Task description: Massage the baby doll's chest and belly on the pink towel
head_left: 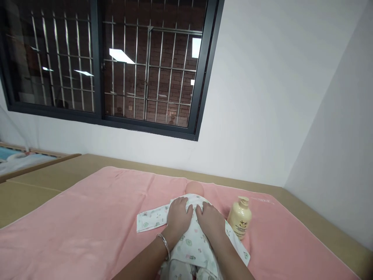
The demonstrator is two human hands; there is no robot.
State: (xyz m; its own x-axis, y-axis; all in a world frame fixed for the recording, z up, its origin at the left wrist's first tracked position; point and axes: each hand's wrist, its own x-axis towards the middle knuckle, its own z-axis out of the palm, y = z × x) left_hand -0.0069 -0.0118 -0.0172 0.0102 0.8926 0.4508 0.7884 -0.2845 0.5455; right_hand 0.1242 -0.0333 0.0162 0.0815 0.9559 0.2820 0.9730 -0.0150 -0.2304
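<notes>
A doll lies on its back, its smooth bald head [194, 188] showing beyond a white baby top [190, 243] with small green and pink prints. My left hand [179, 214] rests on the upper left of the top, thumb apart from the fingers. On the upper right, my right hand [211, 219] lies the same way, its thumb close to the left one. Both palms press on the cloth. One long sleeve [153, 218] stretches flat to the left; the other side spreads out under my right forearm. The doll's face is hidden.
A pink towel [96, 217] covers much of the tan tabletop [35, 194]. A yellow pump bottle [240, 217] stands close to my right hand. Behind are a white wall [247, 97] and a dark-framed window [100, 112] with bars. Bedding [26, 161] lies at far left.
</notes>
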